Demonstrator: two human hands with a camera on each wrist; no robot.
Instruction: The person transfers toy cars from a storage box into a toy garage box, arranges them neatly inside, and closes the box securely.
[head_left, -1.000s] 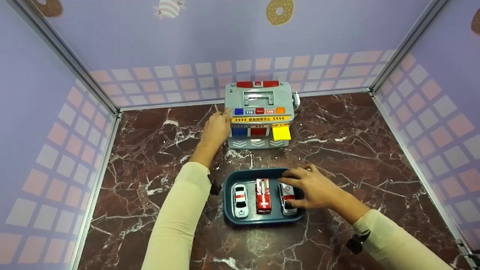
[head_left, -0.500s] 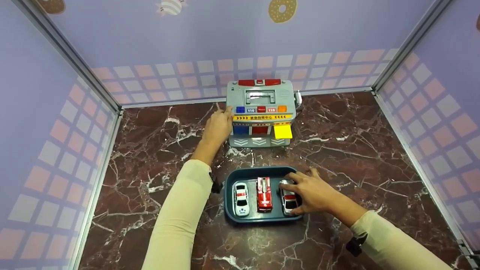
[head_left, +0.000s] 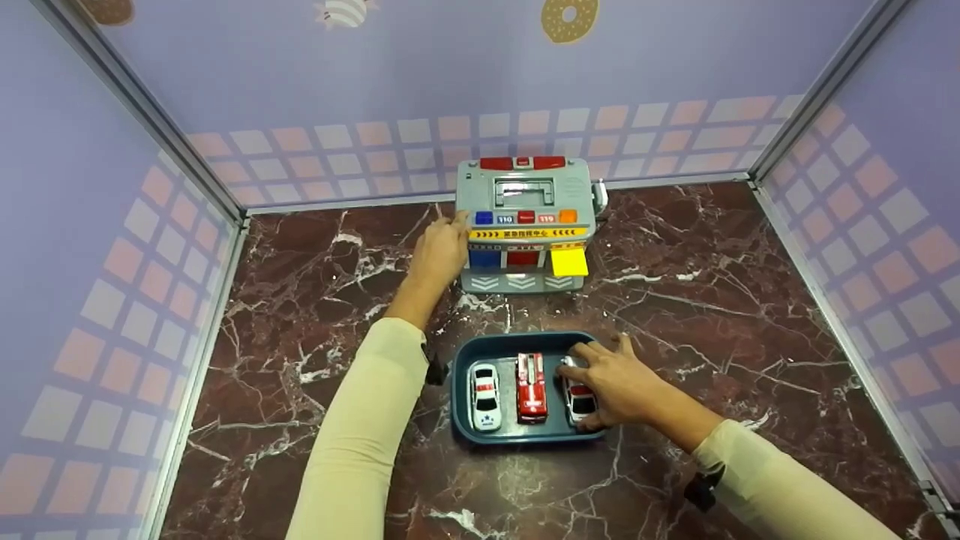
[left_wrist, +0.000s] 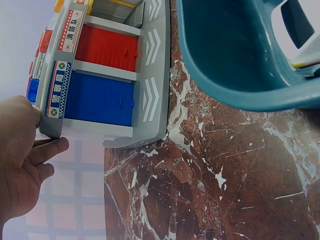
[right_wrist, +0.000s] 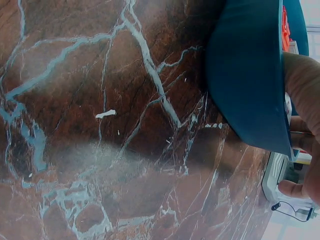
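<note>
A person in cream sleeves is working over a dark red marble bench (head_left: 300,300) enclosed by lilac walls, seen from above in the head view. The left hand (head_left: 439,251), at centre frame, is resting against the left side of a grey toy rescue station (head_left: 525,202) that is standing at the upper centre, near the back wall; the fingers are lying along the station's side wall and the thumb is showing beside its lower corner in the left wrist view, a light brace rather than a full grasp. The station's blue door (left_wrist: 100,97) and red door (left_wrist: 107,47) are sitting closed, while a yellow flap (head_left: 568,262) is hanging open at its right.

At lower centre, a teal tray (head_left: 480,345) is holding three toy vehicles side by side: a white police car (head_left: 484,386) on the left, a red fire engine (head_left: 531,386) in the middle, and a silver car (head_left: 577,401) on the right. The right hand (head_left: 611,382) is reaching over the tray's right rim, its fingers curling around the silver car, which is sitting inside the tray.
</note>
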